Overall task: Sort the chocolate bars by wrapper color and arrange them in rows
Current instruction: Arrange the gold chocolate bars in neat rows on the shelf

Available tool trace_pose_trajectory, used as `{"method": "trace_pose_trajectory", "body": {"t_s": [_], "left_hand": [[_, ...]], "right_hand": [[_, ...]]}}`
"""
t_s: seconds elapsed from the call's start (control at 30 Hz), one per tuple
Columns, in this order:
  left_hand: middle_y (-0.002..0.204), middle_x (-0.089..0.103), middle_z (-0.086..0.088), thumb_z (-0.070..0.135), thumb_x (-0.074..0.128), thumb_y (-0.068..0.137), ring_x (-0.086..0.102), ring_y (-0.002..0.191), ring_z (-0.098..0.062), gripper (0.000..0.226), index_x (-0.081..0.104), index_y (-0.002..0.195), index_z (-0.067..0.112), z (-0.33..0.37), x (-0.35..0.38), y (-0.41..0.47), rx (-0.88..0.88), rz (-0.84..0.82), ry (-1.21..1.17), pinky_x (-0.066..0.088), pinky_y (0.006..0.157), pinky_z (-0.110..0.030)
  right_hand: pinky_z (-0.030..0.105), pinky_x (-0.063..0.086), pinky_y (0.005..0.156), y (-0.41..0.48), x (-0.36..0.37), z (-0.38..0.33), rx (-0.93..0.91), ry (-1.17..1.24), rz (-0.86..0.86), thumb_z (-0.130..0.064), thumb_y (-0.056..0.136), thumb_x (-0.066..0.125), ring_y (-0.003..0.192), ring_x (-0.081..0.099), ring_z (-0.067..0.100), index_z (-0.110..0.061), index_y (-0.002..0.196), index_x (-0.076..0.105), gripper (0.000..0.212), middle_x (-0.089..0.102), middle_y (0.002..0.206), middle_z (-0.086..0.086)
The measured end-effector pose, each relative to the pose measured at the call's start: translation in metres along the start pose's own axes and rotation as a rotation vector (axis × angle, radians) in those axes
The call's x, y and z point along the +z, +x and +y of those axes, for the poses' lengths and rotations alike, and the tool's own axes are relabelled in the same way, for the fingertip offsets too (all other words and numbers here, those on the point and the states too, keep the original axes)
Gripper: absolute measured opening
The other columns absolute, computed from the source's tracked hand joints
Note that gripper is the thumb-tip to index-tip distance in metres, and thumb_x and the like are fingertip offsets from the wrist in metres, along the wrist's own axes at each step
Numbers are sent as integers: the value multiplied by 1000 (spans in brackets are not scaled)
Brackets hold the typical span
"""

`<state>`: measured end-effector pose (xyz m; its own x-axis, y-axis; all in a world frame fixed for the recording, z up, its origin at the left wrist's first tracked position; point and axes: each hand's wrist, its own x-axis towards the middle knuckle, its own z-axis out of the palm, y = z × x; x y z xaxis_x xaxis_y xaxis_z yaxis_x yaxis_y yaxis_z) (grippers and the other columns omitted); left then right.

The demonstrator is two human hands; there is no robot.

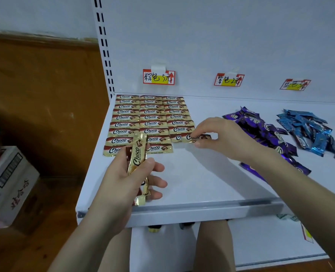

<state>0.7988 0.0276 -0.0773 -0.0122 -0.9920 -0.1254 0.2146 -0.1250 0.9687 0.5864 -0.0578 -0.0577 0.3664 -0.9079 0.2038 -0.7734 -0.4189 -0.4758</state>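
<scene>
right fingers (203,130): curled, thumb and fingertips pinching one gold choco bar (191,138) flat on the shelf
left fingers (158,183): wrapped round a small bunch of gold bars (138,160), held on end and tilted, above the shelf's front
right hand (221,137): low over the shelf, just right of the gold columns
left hand (123,177): near the front left part of the shelf, in front of the left and middle columns
pinched bar: at the front end of the right column, seeming to overlap the bar beside it
gold columns (151,117): three side by side, flat, running from the back left corner forward
purple bars (261,130): loose heap right of the right hand, partly behind its forearm
blue bars (308,130): loose heap further right
shelf (202,183): white, with a raised back panel
price tags (158,77): three handwritten ones on the back panel
cardboard box (9,183): on the floor at left
</scene>
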Motion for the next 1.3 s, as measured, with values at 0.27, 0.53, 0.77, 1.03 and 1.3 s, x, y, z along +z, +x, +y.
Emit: {"method": "trace_pose_trajectory", "body": {"t_s": [0.27,0.53,0.77,1.03,1.3], "left_hand": [[75,70,-8,13,53,90,65,53,-17,18,55,103,25,-2,2,2,-5,7,-20,49,41,-23],[75,71,-6,13,54,88,65,54,-18,21,56,107,22,-4,-1,4,-7,8,-24,48,42,-23],[75,71,-6,13,54,89,65,54,-18,19,56,105,23,-4,-2,4,-13,16,-24,48,41,-23],[74,71,-5,13,54,89,65,54,-17,19,57,105,23,-3,-2,3,-26,18,-32,48,42,-24],[74,71,-6,13,54,88,65,53,-17,18,57,103,23,-2,-1,2,-34,23,-50,48,41,-23]], "right_hand": [[27,38,85,8,15,3,-103,-38,-77,-13,75,74,95,54,17,-11,95,73,20,67,98,5],[7,32,78,-3,26,10,-196,-31,-19,-14,76,70,91,48,9,-7,87,74,14,66,90,5],[22,39,78,-3,29,13,-216,-43,-8,-18,76,63,92,50,9,-8,87,74,18,67,91,4],[20,41,80,-4,30,15,-215,-58,15,-17,78,65,90,52,6,-10,92,74,17,66,95,3],[16,37,82,-7,33,17,-201,-65,63,-22,78,62,94,49,7,-10,92,74,21,66,93,1]]}}
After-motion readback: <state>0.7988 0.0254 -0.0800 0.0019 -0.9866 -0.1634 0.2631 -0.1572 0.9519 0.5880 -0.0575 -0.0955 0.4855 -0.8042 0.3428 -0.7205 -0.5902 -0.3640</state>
